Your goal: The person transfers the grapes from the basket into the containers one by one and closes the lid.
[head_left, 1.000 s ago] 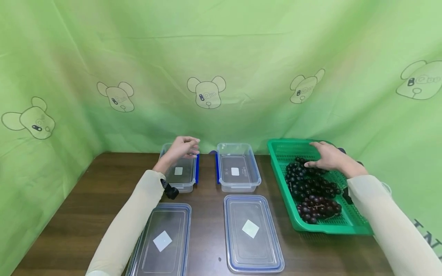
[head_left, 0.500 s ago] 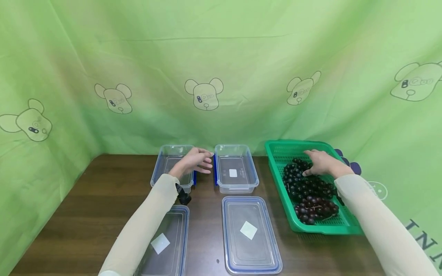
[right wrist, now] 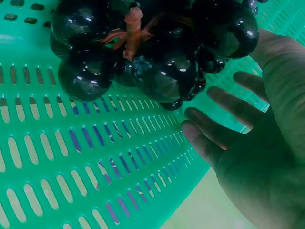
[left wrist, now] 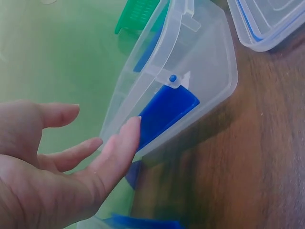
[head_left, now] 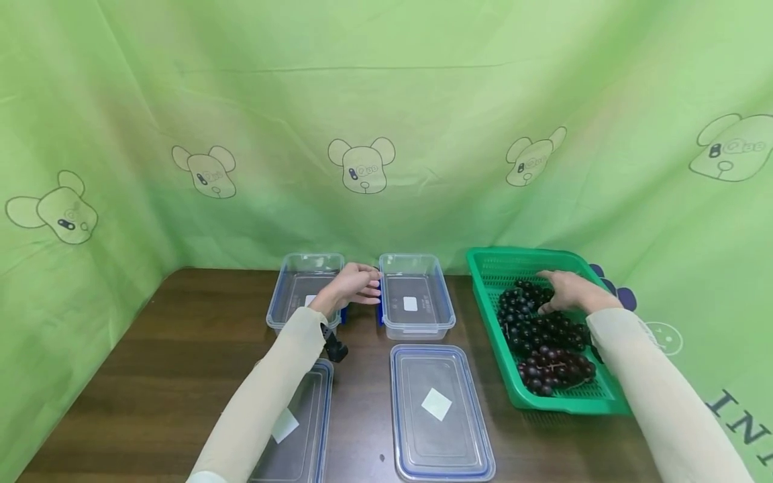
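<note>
My left hand [head_left: 350, 287] is between two clear plastic containers, its fingers extended toward the right-hand container [head_left: 419, 330]. In the left wrist view its fingertips touch or nearly touch that container's blue side latch [left wrist: 167, 114], which hangs down; nothing is held. My right hand [head_left: 570, 294] reaches into a green basket [head_left: 492, 335], at the far end of several bunches of dark grapes [head_left: 543, 329]. The right wrist view shows its spread fingers beside a bunch of grapes [right wrist: 162, 71] with a brown stem; contact at the thumb is unclear.
The left container [head_left: 288, 298] stands partly behind my left hand. Two clear lids with blue seals lie nearer me: a right lid [head_left: 443, 443] and a left lid [head_left: 302, 436], partly under my sleeve. A green curtain [head_left: 362, 228] hangs right behind the containers and basket.
My left hand has moved right, from over the left container to the right container's latch. My right hand has lowered slightly into the basket near the grapes.
</note>
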Tool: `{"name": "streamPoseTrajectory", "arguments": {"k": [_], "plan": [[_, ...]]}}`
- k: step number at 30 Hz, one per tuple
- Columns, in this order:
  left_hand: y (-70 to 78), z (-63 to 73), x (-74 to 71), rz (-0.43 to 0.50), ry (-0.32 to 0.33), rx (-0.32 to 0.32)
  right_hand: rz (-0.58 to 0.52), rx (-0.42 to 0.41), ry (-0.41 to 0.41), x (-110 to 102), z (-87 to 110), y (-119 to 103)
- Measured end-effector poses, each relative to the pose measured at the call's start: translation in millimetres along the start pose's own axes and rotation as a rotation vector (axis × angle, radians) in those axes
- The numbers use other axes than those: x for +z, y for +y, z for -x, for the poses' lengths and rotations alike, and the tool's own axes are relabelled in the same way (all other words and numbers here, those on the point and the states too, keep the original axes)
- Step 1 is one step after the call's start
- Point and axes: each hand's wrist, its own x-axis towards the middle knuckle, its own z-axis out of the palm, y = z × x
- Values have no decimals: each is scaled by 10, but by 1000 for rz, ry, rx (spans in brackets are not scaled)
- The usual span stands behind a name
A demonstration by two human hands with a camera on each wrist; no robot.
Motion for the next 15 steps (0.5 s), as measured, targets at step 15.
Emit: {"name": "streamPoseTrajectory", "arguments": {"k": [15], "plan": [[-104, -155, 33, 146, 40, -48, -86, 6, -50, 23, -86, 18]]}}
